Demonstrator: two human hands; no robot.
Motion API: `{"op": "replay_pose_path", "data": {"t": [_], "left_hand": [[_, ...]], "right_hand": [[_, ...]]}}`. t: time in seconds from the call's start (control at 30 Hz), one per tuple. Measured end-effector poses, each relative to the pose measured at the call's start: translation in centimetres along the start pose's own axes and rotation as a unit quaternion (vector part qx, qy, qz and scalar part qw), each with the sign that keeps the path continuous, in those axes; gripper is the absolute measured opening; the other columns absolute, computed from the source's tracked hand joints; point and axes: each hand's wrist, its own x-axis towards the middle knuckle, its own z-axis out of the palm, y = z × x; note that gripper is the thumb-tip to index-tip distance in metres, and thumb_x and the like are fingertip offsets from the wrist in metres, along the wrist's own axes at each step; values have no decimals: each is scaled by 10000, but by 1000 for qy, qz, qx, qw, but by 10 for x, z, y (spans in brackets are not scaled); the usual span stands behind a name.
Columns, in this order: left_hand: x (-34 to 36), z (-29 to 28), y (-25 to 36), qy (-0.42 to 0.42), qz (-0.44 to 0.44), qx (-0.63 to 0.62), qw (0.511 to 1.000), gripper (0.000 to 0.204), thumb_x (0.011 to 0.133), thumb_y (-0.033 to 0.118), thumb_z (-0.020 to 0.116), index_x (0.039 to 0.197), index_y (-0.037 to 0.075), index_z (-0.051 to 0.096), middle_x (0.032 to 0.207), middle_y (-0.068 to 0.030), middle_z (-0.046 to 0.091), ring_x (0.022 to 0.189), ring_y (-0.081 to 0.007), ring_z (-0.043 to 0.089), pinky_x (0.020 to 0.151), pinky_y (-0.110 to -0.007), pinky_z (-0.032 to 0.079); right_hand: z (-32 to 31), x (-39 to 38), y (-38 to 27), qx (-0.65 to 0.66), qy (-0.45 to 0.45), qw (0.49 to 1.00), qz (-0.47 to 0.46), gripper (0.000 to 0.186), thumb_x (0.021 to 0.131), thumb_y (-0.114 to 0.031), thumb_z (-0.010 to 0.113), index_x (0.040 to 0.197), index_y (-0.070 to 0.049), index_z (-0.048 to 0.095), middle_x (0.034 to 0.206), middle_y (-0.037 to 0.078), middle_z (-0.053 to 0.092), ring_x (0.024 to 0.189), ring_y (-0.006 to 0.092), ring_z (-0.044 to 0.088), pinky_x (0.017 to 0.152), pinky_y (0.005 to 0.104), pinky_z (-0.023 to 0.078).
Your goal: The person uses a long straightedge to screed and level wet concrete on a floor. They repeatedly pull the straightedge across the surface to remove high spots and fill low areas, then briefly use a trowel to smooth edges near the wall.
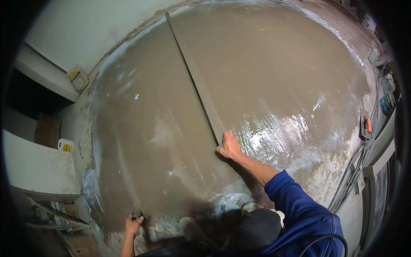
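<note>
A long straight screed bar lies over a wet, grey-brown screeded floor, running from the far left wall towards me. At its near end my right hand is closed round the bar, thumb on the left side and fingers over the top. My left hand is low at the near left, just above the edge of the wet layer and apart from the bar. Its fingers are curled together, with a small dark thing at the fingertips that I cannot make out. Glossy ripples show right of my right hand.
A trowel with an orange handle lies at the right edge, beside a bundle of grey cables. At the left stand a white jug and a yellow-and-white bag. A cardboard box is at the near left.
</note>
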Motion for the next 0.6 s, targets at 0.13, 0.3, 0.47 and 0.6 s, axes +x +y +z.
{"op": "replay_pose_path", "data": {"t": [0.13,0.3,0.47,0.6], "left_hand": [[-7,0,-2,4,-8,-5,1000,754,777,263,795,1406,-36,507,1191,-250,648,1078,-313,647,932,-376,494],[-12,-3,-6,-8,-18,-46,999,744,786,242,797,1396,-65,502,1218,-251,641,1097,-307,641,947,-367,488],[-14,-3,-11,-4,-21,-56,998,751,779,237,807,1391,-74,502,1245,-254,633,1122,-298,632,965,-361,480],[-20,-1,-12,-19,-30,-70,997,750,820,224,783,1441,-43,456,1150,-218,663,1047,-263,636,911,-335,482]], "right_hand": [[9,-2,-13,-9,-8,1000,-13,547,688,-170,799,1072,32,465,1113,246,480,989,483,576,823,559,513],[24,-14,-23,2,-24,999,-27,566,688,-172,804,1089,35,462,1114,245,485,1008,480,571,851,540,510],[31,-38,-22,11,-20,999,-37,568,685,-184,806,1079,41,465,1106,248,487,1009,481,573,846,542,512],[47,-39,-24,4,-25,999,-28,564,677,-209,811,1049,35,464,1093,235,489,1011,475,580,833,550,515]]}}
